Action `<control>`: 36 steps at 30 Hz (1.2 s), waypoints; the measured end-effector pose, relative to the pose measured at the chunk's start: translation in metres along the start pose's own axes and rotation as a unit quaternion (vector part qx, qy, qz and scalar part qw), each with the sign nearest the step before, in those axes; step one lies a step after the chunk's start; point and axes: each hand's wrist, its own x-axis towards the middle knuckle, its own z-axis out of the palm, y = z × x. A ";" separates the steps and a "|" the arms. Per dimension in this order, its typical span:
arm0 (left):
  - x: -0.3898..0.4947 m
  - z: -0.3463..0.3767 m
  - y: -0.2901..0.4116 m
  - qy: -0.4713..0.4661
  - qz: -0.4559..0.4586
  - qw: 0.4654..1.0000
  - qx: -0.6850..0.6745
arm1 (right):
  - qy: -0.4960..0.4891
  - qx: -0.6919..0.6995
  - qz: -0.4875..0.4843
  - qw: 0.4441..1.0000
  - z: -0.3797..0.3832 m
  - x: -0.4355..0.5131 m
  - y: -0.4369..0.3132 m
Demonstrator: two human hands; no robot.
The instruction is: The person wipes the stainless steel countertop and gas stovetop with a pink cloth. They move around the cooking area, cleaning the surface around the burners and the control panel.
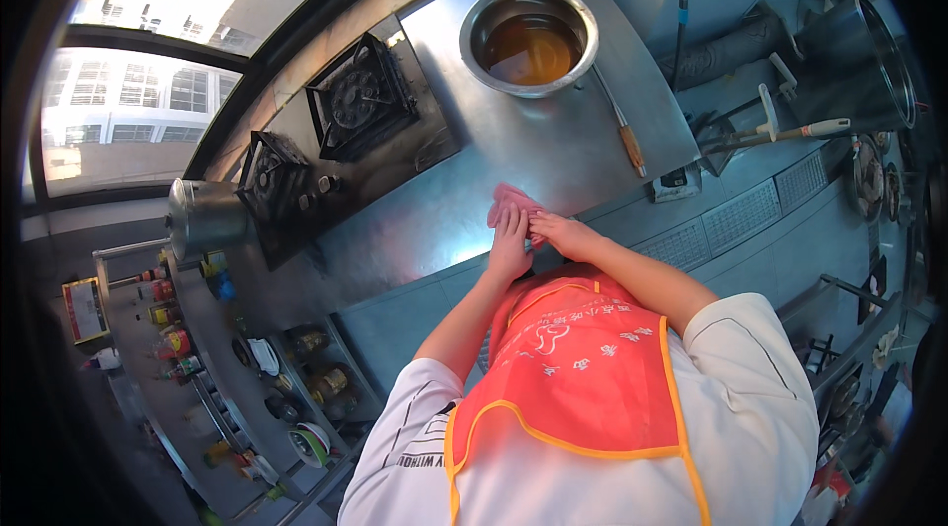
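Observation:
A folded pink cloth (508,198) lies at the front edge of the stainless steel countertop (511,133). My left hand (509,244) rests on it with the fingers stretched over its folds. From the other side, my right hand (569,235) grips the cloth's right end, its fingertips meeting those of the left. Part of the cloth is hidden beneath the fingers. Farther back on the counter stands a large metal basin (468,52) partly filled with amber liquid. To its right lies a long tool with a wooden handle (632,148); its far end is hidden by the basin.
Left of the bare steel are two gas burners (355,98) with black pan supports. A lidded metal pot (207,215) stands beyond them. Shelves (215,378) of bottles are at lower left. At right, a tall metal pot (852,67) and long-handled tools (800,132) stand near a floor grate (740,218).

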 end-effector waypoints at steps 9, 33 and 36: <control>0.067 -0.010 -0.013 -0.071 0.043 0.996 -0.022 | 0.110 -0.023 0.042 0.993 0.002 0.000 0.011; -0.001 -0.072 -0.142 0.178 -0.149 0.973 0.001 | -0.011 -0.223 -0.113 0.968 0.101 0.166 -0.061; -0.038 -0.078 -0.168 0.187 -0.187 0.964 -0.005 | -0.022 -0.217 -0.134 0.967 0.133 0.185 -0.083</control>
